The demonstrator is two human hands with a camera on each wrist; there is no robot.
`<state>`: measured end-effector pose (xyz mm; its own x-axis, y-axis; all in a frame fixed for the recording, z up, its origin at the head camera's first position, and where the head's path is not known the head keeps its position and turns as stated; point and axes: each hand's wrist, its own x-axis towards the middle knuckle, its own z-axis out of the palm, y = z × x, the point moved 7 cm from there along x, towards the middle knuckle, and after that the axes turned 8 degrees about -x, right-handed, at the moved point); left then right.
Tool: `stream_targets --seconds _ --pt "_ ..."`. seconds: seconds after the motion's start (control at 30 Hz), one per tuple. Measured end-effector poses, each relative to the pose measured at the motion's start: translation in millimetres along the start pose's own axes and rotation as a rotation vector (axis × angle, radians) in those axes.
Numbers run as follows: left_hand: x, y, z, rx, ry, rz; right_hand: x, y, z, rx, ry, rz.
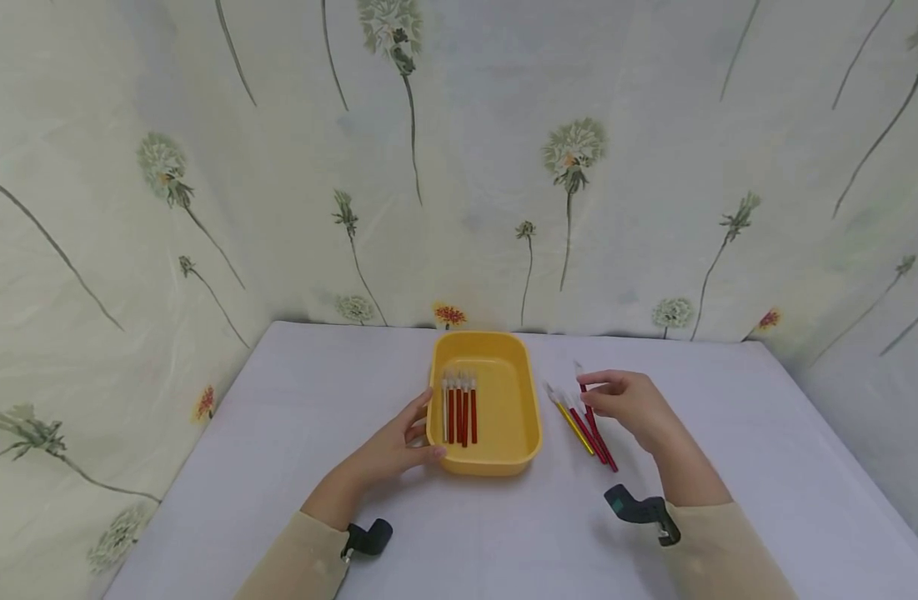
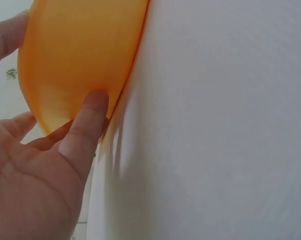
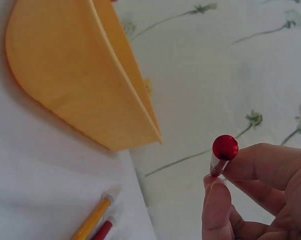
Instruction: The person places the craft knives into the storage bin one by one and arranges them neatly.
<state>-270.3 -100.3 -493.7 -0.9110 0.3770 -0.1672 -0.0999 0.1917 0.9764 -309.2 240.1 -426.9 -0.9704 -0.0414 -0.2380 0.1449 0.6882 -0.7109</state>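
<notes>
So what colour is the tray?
The tray is plain yellow, clearest in the head view.

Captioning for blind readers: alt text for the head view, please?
A person's right grip pinches a slim red stick near loose red and yellow sticks on a pale table. The left grip touches a yellow tray holding a row of mostly red sticks.

pale dandelion-print backdrop (image 1: 474, 242) behind white-covered table (image 1: 489, 542); soft even light
</notes>
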Motion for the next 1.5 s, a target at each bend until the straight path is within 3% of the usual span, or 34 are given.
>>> stream_targets --seconds 0.27,0.6,1.17,1.5 --pt "0.5 -0.1 0.7 0.007 -0.001 -0.005 0.8 -21.7 15.9 0.044 -0.005 -0.009" --pt "1.5 -1.8 1.1 0.006 -0.007 -0.007 9.6 -45.1 40.8 0.023 -0.034 -0.031" --pt "0.8 0.7 1.2 -0.008 -0.004 -0.005 25.3 -72.2 79.1 0.209 -0.036 -0.023" --pt "0.6 1.7 2.2 -0.037 -0.040 0.023 33.5 -81.9 104.4 0.182 -0.032 -0.020"
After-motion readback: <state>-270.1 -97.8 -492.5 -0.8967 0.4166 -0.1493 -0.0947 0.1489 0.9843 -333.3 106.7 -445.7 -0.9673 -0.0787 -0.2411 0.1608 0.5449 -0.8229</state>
